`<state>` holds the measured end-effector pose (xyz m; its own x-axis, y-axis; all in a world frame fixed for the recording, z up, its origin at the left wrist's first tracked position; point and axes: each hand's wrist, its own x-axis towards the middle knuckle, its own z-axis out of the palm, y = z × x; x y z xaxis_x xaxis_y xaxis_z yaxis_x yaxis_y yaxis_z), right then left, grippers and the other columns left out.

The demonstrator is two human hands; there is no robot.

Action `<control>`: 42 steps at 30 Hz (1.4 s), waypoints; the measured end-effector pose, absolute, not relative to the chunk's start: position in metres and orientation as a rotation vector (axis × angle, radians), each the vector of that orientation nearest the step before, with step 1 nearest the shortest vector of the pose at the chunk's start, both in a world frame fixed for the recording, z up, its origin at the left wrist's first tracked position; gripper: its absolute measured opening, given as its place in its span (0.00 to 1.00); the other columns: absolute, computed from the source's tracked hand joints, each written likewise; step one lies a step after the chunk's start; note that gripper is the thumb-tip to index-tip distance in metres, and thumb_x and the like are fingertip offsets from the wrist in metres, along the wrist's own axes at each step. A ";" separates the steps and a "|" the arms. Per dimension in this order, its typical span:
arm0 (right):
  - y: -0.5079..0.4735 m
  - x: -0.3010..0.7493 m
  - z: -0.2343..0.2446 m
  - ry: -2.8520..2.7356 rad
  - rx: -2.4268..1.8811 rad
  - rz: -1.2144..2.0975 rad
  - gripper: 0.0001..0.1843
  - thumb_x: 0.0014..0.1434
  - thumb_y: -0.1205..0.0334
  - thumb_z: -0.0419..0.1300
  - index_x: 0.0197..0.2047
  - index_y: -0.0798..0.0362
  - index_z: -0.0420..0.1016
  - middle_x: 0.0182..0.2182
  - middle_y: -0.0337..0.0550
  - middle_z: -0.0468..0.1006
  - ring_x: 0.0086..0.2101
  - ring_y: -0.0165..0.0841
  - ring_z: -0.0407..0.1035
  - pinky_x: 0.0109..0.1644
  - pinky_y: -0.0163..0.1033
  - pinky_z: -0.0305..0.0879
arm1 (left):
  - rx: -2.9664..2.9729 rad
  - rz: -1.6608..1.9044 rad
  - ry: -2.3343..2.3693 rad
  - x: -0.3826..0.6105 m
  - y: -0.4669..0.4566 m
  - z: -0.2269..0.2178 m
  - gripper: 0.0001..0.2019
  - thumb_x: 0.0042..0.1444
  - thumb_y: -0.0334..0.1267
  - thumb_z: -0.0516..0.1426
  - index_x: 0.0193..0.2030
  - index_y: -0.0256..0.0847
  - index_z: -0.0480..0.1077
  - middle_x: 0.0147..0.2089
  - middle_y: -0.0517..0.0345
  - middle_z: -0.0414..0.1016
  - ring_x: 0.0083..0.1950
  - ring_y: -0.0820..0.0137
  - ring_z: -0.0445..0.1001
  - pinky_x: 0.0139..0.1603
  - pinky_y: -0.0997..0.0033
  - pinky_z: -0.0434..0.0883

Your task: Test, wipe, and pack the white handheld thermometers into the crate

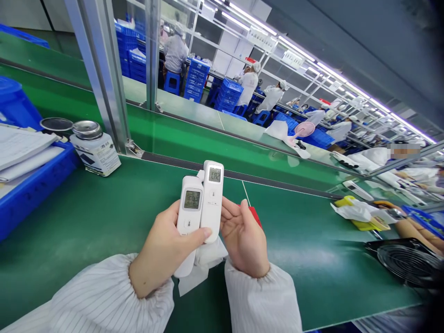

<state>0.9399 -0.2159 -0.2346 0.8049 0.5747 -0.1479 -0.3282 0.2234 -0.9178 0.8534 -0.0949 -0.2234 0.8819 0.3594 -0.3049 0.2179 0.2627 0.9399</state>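
My left hand (166,249) is closed around two white handheld thermometers, side by side with their screens facing me. The left thermometer (189,224) has a lit grey display. The right thermometer (212,210) sits slightly higher, with my left thumb pressed on its lower end and characters on its small screen. Close to its right side is my right hand (246,236), palm turned up, fingers apart and partly hidden behind the thermometer. Below the thermometers lies crumpled white tissue or wrap (210,256). A red object (255,215) shows partly behind my right hand.
On the green table (114,222) a white bottle with a metal cap (95,148) stands beside a blue tray (45,175) of papers. A metal post (104,78) rises behind. At right are a black fan (404,261), a yellow item (367,217) and another person's arm (418,233).
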 end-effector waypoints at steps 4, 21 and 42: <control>-0.206 0.939 -0.222 -0.253 -0.948 0.938 0.32 0.65 0.39 0.38 0.55 0.50 0.70 0.47 0.49 0.77 0.48 0.41 0.71 0.49 0.49 0.68 | 1.354 0.082 0.481 0.854 -0.096 -0.223 0.19 0.47 0.32 0.62 0.48 0.41 0.69 0.45 0.54 0.78 0.45 0.62 0.77 0.42 0.66 0.75; -0.206 0.951 -0.235 0.136 -0.840 0.667 0.16 0.64 0.52 0.50 0.50 0.46 0.70 0.27 0.36 0.70 0.21 0.26 0.61 0.22 0.30 0.60 | 0.791 0.068 0.468 0.863 -0.078 -0.233 0.33 0.59 0.64 0.44 0.43 0.34 0.72 0.33 0.48 0.75 0.32 0.67 0.75 0.32 0.68 0.76; -0.196 0.926 -0.241 -0.048 -0.769 0.820 0.30 0.65 0.44 0.41 0.30 0.55 0.76 0.25 0.43 0.73 0.19 0.28 0.64 0.23 0.34 0.62 | 0.632 0.039 0.242 0.860 -0.073 -0.228 0.33 0.59 0.65 0.40 0.40 0.35 0.69 0.33 0.50 0.70 0.29 0.64 0.71 0.32 0.61 0.71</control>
